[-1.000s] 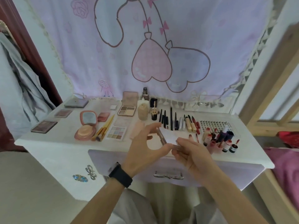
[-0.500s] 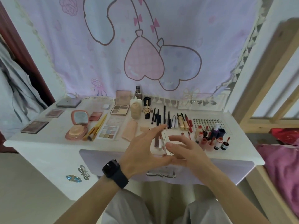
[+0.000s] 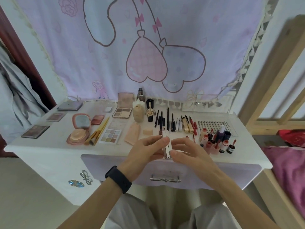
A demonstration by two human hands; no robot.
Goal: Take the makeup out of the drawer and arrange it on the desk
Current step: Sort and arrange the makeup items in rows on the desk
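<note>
Both hands hold a thin white compact case point(image 3: 167, 145) edge-on over the desk's front edge. My left hand point(image 3: 145, 150), with a black band on its wrist, grips the case's left side; my right hand point(image 3: 187, 152) grips its right side. The white desk point(image 3: 49, 147) carries laid-out makeup: a round pink compact point(image 3: 79, 129) with its mirror up, eyeshadow palettes point(image 3: 110, 135), gold brushes point(image 3: 99, 131), a beige foundation bottle point(image 3: 138, 113), a row of pencils and lip tubes point(image 3: 175, 123), and small red bottles point(image 3: 217, 142). The lilac drawer point(image 3: 165, 172) below looks pushed in.
A lilac cloth point(image 3: 148, 47) hangs behind the desk. A wooden bed frame point(image 3: 272, 80) and pink bedding point(image 3: 290, 166) stand close on the right. Grey clothing point(image 3: 14, 90) hangs at the left. My knees point(image 3: 165, 215) sit under the drawer.
The white case was open with its flat side showing; it has turned edge-on and looks shut between both hands, a little lower and nearer the drawer front.
</note>
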